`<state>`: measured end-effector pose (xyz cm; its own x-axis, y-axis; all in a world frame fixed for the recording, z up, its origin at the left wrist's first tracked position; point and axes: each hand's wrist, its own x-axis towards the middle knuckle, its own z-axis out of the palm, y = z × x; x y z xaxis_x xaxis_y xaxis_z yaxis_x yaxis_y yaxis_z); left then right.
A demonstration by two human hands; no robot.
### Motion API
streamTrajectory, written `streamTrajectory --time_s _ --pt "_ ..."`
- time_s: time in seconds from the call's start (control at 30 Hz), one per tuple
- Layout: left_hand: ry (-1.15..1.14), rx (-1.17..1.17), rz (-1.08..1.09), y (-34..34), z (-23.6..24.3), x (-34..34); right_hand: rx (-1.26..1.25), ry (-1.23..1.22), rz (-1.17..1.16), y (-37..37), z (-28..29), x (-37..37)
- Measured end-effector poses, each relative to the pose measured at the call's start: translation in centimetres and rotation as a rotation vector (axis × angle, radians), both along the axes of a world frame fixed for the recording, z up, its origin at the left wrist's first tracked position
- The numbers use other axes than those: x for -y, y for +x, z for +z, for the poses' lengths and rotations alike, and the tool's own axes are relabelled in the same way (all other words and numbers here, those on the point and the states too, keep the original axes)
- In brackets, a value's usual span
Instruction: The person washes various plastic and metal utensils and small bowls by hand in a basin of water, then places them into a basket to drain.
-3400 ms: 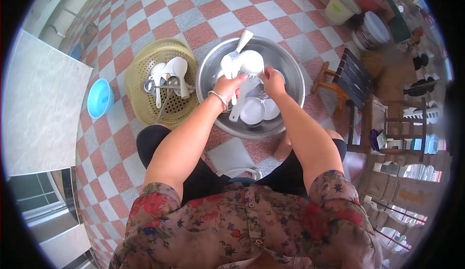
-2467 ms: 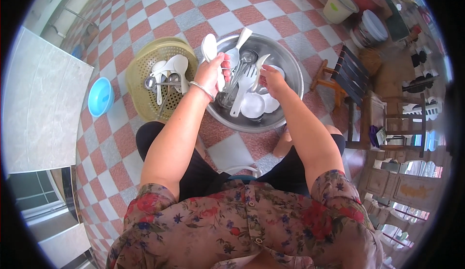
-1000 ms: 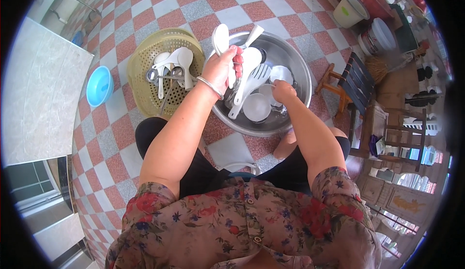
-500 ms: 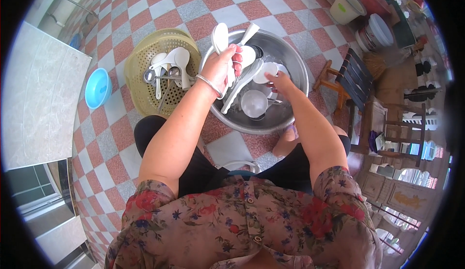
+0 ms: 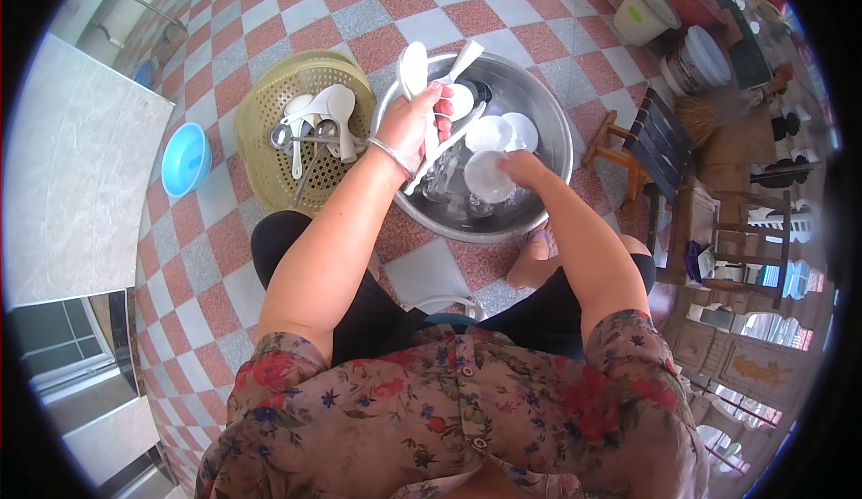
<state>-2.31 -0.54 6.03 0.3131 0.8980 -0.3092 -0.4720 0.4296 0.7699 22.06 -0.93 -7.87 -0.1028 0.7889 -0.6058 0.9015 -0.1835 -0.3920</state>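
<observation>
My left hand (image 5: 411,129), with a bangle at the wrist, is closed round a bunch of white spoons (image 5: 413,70) above the left side of a metal basin (image 5: 563,117). One spoon head points up and away, and a long white handle slants down toward the basin's near side. In the basin, my right hand (image 5: 525,169) grips the edge of a translucent white bowl (image 5: 486,178) low over the water. Just beyond it lie a white bowl (image 5: 489,132) and a round white piece (image 5: 523,132). Water and glare blur what lies below.
Left of the basin stands a yellowish colander (image 5: 253,95) with white spoons and metal ladles. Farther left is a blue bowl (image 5: 185,159). A folding stool (image 5: 660,144) and buckets (image 5: 645,11) stand at the right on the checkered floor.
My right hand has moved slightly nearer, to the translucent bowl, which has shifted right and away. The white bowls beyond now lie apart from the hand. My left hand keeps its hold.
</observation>
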Motion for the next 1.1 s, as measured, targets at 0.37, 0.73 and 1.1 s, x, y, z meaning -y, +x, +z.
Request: streamTrajectory --time_s 0.37,0.73,1.1 --pt "-0.004 -0.027 0.007 -0.5 0.1 0.2 0.114 0.329 -0.497 0.3 2.9 -0.2" --pt "-0.013 -0.044 0.016 -0.1 -0.5 -0.4 -0.28 0.168 -0.46 -0.2 0.6 0.0" --pt "-0.108 -0.036 0.024 -0.1 -1.6 0.3 -1.314 -0.285 -0.971 -2.2 4.1 -0.2"
